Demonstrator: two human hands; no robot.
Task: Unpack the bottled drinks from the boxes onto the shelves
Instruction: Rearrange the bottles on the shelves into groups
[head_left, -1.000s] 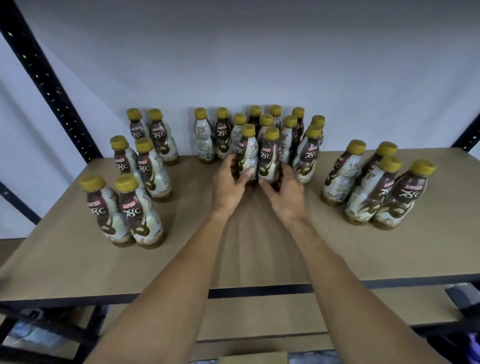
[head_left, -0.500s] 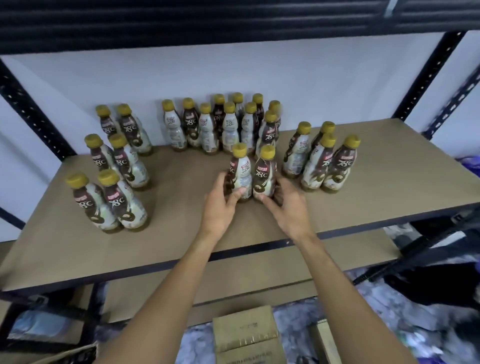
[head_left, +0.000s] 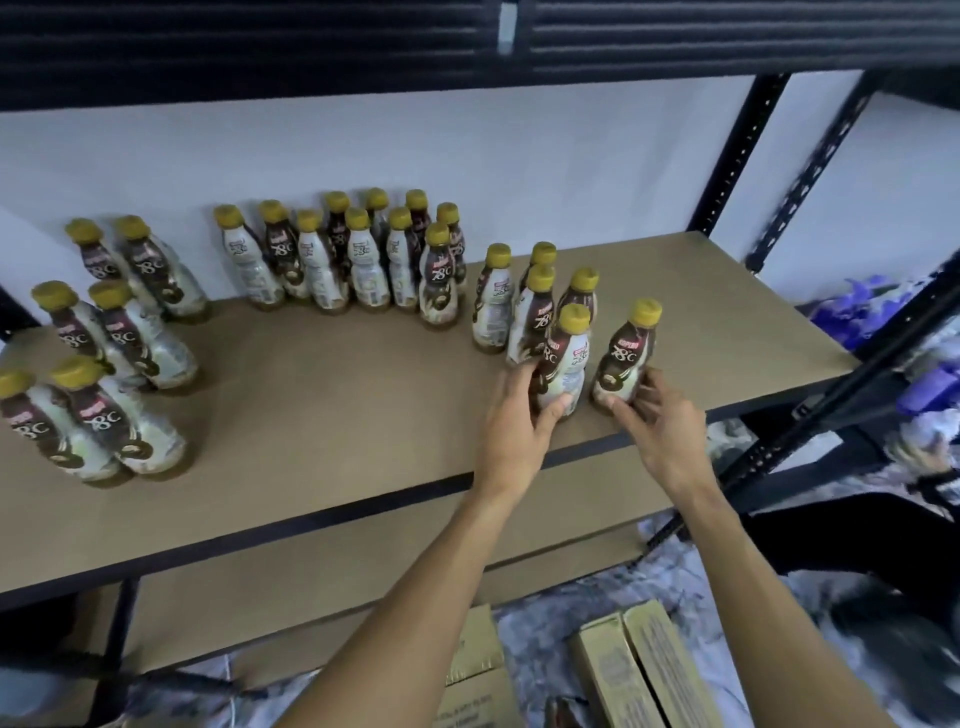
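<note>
Brown-and-white drink bottles with yellow caps stand on a tan shelf board (head_left: 332, 395). My left hand (head_left: 514, 431) grips the base of one bottle (head_left: 566, 358) near the shelf's front right edge. My right hand (head_left: 660, 426) holds the base of a second bottle (head_left: 626, 358) just to its right. Both bottles stand upright on the board, right in front of a small cluster (head_left: 535, 296) of bottles. A larger group (head_left: 343, 254) stands at the back by the wall, and several more (head_left: 104, 343) stand at the left.
Black metal uprights (head_left: 727, 156) frame the shelf at the right, and a dark upper shelf (head_left: 363, 47) hangs overhead. A lower tan shelf (head_left: 291, 618) lies below. Cardboard boxes (head_left: 639, 670) sit on the floor beneath my arms. Purple and dark items (head_left: 872, 306) lie at the far right.
Both hands slid the two bottles from the shelf's middle to the right, next to the right cluster near the front edge. The view has panned right and up.
</note>
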